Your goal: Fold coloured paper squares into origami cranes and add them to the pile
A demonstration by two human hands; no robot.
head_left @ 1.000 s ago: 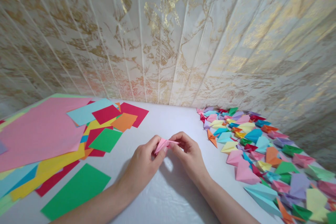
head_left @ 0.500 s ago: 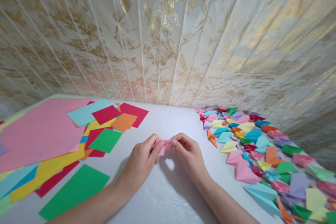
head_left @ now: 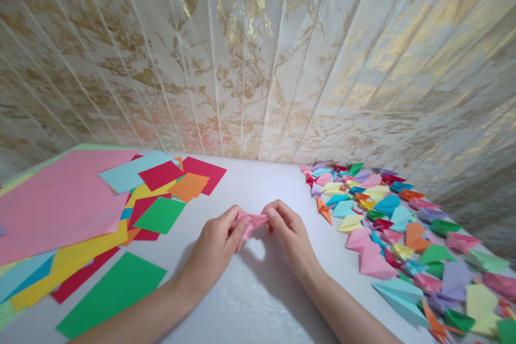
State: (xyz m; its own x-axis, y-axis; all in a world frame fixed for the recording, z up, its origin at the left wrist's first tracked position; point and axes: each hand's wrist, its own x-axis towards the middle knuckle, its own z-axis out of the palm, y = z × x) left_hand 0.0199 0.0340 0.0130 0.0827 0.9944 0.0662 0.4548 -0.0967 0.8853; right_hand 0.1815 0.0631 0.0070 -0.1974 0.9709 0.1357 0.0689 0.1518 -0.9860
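Between my two hands, above the white table, is a small piece of folded pink paper. My left hand pinches its left side between thumb and fingers, which cover part of it. At its pointed right end, the thumb and fingers of my right hand are closed on the tip. Creases and a flap show in the middle of the paper. Its lower left part is hidden behind my left thumb.
Loose coloured sheets lie on the left, among them a large pink sheet and a green sheet. Many folded paper figures, such as an orange one, spread along the right. A gold-patterned curtain hangs behind the table.
The pink paper shows more of its folded shape now, with a point stretched toward my right hand. My right hand has risen slightly and turned; my left hand stays nearly in place.
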